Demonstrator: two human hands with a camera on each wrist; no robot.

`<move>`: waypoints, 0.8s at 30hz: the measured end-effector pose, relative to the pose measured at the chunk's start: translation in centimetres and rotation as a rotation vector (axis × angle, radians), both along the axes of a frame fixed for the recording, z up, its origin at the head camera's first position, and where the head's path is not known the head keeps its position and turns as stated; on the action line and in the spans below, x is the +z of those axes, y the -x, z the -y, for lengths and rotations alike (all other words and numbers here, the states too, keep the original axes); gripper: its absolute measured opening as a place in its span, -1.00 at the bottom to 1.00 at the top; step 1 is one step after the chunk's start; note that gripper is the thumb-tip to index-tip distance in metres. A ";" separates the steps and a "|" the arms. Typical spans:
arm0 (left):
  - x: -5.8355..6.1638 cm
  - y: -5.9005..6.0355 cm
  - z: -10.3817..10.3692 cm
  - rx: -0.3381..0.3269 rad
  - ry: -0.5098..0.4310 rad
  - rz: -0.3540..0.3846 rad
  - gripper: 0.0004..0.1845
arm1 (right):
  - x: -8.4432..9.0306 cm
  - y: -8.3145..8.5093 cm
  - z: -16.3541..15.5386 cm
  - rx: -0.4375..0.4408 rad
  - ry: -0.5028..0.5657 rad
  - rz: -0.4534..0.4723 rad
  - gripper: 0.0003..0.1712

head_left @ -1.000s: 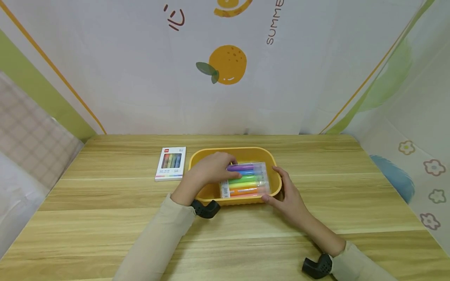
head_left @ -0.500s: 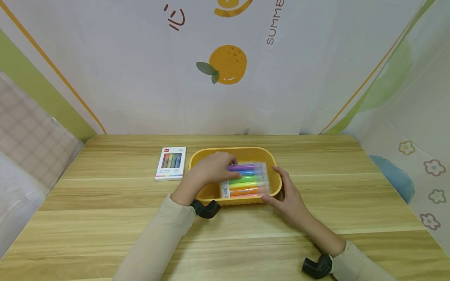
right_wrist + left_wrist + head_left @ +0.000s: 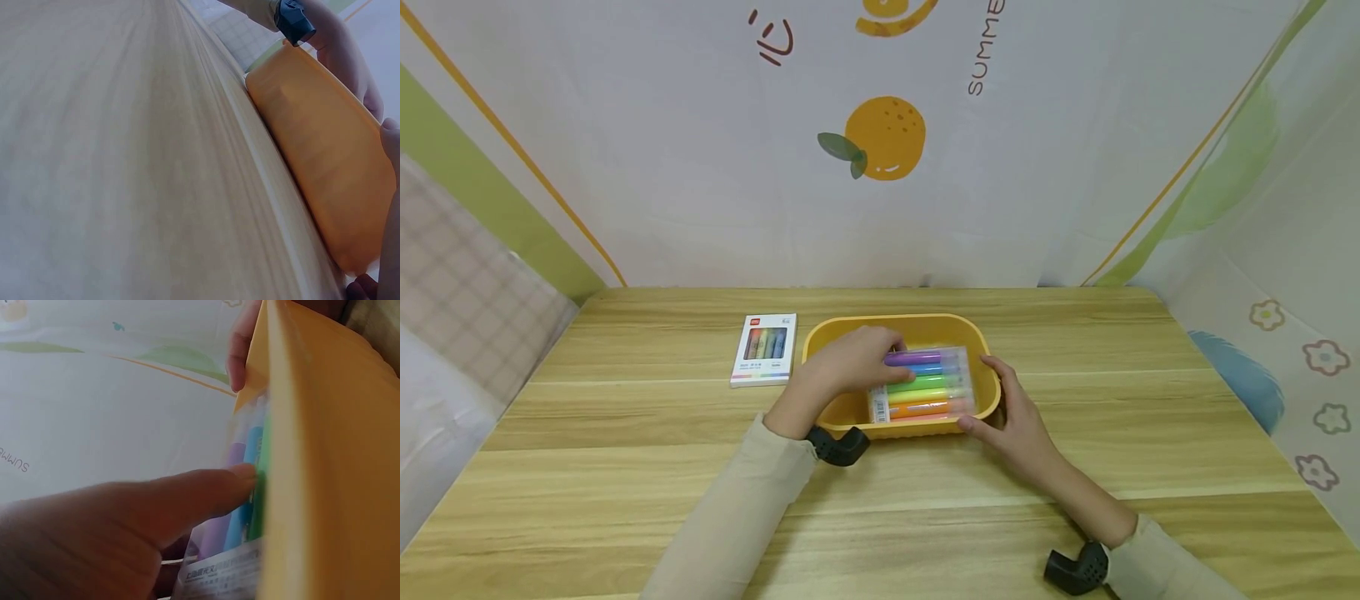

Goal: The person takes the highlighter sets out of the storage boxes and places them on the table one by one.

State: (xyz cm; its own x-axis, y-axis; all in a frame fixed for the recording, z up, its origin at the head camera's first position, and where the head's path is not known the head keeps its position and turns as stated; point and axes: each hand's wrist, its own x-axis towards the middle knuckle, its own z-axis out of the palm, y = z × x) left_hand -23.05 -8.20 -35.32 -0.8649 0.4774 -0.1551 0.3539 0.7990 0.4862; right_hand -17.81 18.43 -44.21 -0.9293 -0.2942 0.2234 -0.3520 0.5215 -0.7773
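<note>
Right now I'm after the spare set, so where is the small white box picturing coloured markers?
In the head view the small white box lies flat on the wooden table, just left of the yellow plastic tray, beyond the left hand.

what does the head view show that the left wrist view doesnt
Only the head view shows the white marker box lying on the wooden table left of the tray, the orange print on the backdrop, and the whole right hand touching the tray's right end. Only the left wrist view shows, close up, a finger of the left hand touching the pack's purple marker. Both show the yellow tray and the clear marker pack inside it.
</note>
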 end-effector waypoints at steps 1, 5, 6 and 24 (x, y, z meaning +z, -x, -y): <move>0.0 0.0 0.1 -0.009 -0.003 0.010 -0.62 | 0.0 0.0 0.0 0.000 0.002 -0.001 0.03; 0.2 0.0 0.3 -0.045 -0.011 0.044 -0.61 | -0.1 0.1 0.0 0.002 0.012 -0.006 0.04; 0.2 0.0 0.4 -0.050 -0.016 0.051 -0.60 | -0.2 0.1 0.0 0.003 0.012 -0.009 0.04; 0.0 0.5 1.1 -0.114 -0.093 0.048 -0.61 | -0.1 0.0 0.0 -0.004 -0.007 -0.027 0.03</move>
